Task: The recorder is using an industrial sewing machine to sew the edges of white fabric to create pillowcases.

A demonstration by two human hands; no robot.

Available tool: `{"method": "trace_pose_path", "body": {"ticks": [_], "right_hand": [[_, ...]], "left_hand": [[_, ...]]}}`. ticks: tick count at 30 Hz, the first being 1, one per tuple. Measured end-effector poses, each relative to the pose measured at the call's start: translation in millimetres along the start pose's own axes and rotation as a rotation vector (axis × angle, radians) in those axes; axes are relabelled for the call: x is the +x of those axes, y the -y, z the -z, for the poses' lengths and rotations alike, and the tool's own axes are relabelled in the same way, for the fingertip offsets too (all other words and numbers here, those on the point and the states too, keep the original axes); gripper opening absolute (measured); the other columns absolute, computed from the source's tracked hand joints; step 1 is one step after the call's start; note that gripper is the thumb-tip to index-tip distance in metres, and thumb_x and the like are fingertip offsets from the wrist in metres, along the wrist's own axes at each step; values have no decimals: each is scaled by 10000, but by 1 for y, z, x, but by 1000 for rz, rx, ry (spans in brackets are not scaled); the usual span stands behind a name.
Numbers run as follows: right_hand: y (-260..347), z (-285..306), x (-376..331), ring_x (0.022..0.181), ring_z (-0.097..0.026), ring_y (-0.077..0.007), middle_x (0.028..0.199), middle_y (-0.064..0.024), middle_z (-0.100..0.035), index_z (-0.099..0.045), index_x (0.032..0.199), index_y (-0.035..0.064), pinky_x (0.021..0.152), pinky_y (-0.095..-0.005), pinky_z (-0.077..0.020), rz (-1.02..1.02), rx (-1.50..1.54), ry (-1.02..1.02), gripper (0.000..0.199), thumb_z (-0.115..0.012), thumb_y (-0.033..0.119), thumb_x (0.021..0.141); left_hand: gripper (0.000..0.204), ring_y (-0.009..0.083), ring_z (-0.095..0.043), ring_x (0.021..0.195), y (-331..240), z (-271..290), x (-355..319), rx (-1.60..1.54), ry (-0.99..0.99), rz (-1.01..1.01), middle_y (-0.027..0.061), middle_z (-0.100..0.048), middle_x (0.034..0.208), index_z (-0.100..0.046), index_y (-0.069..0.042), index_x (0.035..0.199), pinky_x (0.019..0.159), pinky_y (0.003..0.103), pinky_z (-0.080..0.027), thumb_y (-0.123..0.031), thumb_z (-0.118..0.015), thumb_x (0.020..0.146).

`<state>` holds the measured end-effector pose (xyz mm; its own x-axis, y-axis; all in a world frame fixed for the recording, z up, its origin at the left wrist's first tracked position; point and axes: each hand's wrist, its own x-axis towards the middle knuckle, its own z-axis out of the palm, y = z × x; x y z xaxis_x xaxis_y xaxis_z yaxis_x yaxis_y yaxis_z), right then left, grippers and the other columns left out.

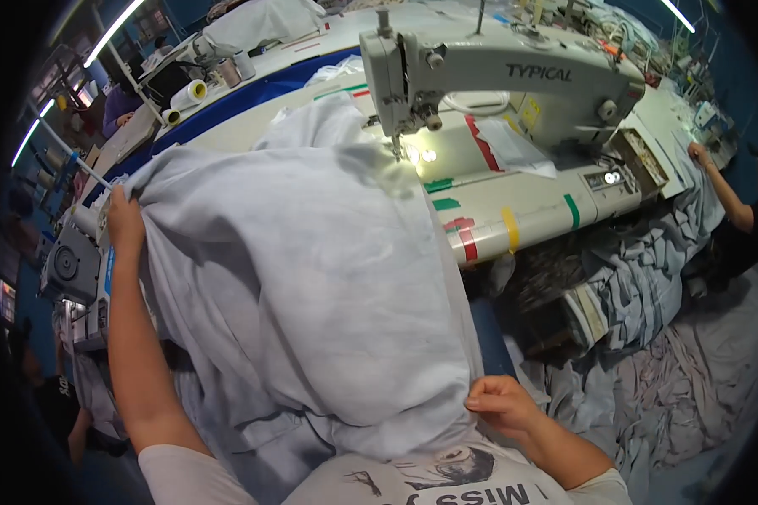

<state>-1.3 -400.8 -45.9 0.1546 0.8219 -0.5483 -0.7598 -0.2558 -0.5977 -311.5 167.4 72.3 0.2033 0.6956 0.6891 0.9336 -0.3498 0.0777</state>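
Observation:
A large pale grey cloth (312, 278) is spread over the front of the sewing machine table and hangs down toward my lap. Its far right part lies at the needle area of a white sewing machine (505, 76), where a small lamp lights the fabric. Stretched out to the far left, my left hand (125, 220) grips the cloth's left edge. Close to my body, my right hand (501, 400) pinches the right edge near its lower end. Folds run down the left side of the cloth, and the undersides of both grips are hidden.
Coloured tape strips mark the machine bed (522, 223). Heaps of grey fabric (648, 286) lie to the right, near another person (745, 210). Thread cones (192, 93) stand at the back left. A dark motor unit (74, 268) sits left of my arm.

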Motion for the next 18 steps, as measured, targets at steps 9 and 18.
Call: {"method": "trace_pose_path", "body": {"ticks": [9, 18], "right_hand": [[-23, 7, 20, 761, -627, -99, 1001, -105, -647, -434, 1298, 50, 678, -222, -498, 259, -119, -221, 579, -653, -100, 783], [-40, 20, 16, 853, -643, -132, 938, -98, -668, -570, 1122, -50, 738, -256, -521, -62, -276, -263, 311, -644, -43, 820]], "left_hand": [[503, 361, -452, 1163, -105, 26, -140, -58, -156, -156, 198, -486, 1213, -420, -38, 1277, 959, 451, -380, -123, -626, 826], [351, 358, -617, 762, -266, 107, -405, -974, 895, -132, 191, -605, 949, -542, -3, 1075, 635, 380, -506, -72, -684, 761]]}}
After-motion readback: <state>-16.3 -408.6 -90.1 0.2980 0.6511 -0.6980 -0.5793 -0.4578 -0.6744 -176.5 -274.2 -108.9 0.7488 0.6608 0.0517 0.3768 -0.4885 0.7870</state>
